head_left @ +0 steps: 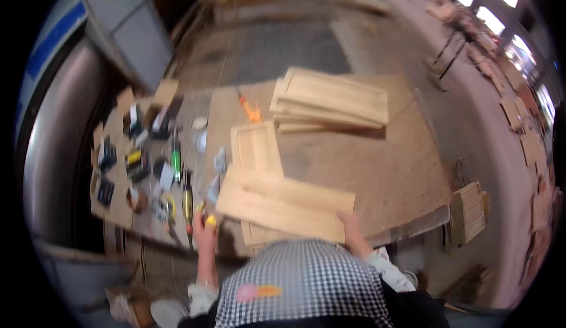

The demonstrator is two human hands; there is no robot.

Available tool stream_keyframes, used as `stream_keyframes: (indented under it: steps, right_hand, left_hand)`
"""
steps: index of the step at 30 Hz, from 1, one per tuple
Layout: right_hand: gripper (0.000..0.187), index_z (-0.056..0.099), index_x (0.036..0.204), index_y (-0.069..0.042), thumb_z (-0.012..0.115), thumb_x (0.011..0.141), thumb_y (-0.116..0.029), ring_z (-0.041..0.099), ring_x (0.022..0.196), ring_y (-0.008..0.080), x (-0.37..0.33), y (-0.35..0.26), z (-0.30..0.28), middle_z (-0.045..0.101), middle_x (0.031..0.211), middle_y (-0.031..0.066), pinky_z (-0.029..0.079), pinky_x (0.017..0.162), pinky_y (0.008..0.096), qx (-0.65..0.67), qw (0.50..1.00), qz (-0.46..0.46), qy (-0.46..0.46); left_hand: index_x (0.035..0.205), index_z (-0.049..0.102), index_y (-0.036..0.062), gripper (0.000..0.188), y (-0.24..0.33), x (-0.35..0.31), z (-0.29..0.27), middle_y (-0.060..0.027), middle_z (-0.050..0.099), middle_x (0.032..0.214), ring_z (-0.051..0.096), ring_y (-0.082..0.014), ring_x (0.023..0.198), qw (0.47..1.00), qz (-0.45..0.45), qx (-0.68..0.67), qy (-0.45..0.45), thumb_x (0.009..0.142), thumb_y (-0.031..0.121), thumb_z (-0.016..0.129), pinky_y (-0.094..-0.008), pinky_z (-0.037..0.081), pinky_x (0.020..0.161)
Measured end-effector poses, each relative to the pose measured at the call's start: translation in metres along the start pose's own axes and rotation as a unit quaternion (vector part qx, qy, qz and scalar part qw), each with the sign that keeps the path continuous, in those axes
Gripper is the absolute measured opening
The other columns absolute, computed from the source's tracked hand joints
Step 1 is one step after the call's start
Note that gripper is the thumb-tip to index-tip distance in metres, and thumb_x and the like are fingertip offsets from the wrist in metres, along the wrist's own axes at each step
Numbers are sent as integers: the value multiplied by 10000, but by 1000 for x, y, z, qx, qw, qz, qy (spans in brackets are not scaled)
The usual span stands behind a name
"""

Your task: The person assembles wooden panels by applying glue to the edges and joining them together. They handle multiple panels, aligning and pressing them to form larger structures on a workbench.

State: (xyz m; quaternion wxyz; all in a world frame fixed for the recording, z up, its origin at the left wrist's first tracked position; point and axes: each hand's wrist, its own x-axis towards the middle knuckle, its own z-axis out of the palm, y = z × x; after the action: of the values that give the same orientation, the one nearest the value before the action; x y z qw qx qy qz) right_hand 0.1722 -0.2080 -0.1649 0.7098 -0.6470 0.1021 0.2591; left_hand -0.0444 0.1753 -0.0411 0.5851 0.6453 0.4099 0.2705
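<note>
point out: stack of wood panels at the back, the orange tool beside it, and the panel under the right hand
stack of wood panels (pixel 331 99), head view, top panel's face
orange tool (pixel 252 113), head view, its body
front wood panel (pixel 283 204), head view, middle of its face
right hand (pixel 352 233), head view, back of the hand

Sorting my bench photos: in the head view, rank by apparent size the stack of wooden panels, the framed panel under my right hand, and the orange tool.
1. Stack of wooden panels and framed panel: look alike, so unranked.
2. Orange tool, far smaller.

Woodworking workshop. Landmark: chipboard workbench (pixel 377 169). On it: stacked pale wooden panels (pixel 330 98). Along its left edge: scattered hand tools (pixel 171 180). Right of it: more timber pieces (pixel 469 210).
</note>
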Motion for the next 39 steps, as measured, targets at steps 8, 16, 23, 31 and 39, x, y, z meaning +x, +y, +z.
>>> stream_keyframes:
  steps: [8, 16, 23, 31, 39]
  right_hand:
    - [445, 530, 1258, 64, 639, 901, -177, 621, 1006, 240, -10, -41, 33, 635, 1159, 149, 500, 882, 358, -7, 996, 82, 34]
    - [454, 505, 1290, 39, 640, 904, -158, 606, 1050, 237, -6, -43, 32, 613, 1207, 140, 490, 921, 363, 4, 998, 62, 29]
    - [444, 508, 1282, 38, 644, 894, -129, 603, 1056, 234, -8, -39, 36, 613, 1201, 135, 492, 921, 370, 38, 997, 49, 52]
    - [454, 503, 1282, 29, 654, 887, -135, 632, 1006, 257, -13, -47, 42, 622, 1169, 149, 526, 875, 378, 51, 996, 48, 55]
    - [449, 501, 1276, 36, 644, 895, -152, 633, 998, 246, -9, -50, 41, 627, 1156, 145, 524, 876, 376, 62, 997, 43, 14]
  left_hand:
    - [1079, 607, 100, 248, 20, -11, 42, -137, 588, 1006, 612, -371, 879, 879, 203, 419, -105, 839, 59, 554, -461, 499, 731]
    - [1072, 593, 91, 242, 17, 21, 78, -132, 561, 927, 621, -354, 791, 818, 235, 511, -119, 840, 38, 545, -442, 521, 684]
    - [977, 657, 110, 171, 37, 29, 71, -114, 591, 899, 647, -316, 788, 759, 194, 604, -147, 820, 95, 591, -434, 522, 678]
    - [932, 685, 148, 143, 44, 80, 60, -91, 629, 907, 661, -299, 817, 705, 281, 605, -242, 848, 176, 572, -433, 527, 700]
    - [1007, 642, 113, 175, -17, 65, 68, -113, 601, 877, 639, -308, 811, 902, 87, 381, -182, 845, 101, 579, -411, 518, 685]
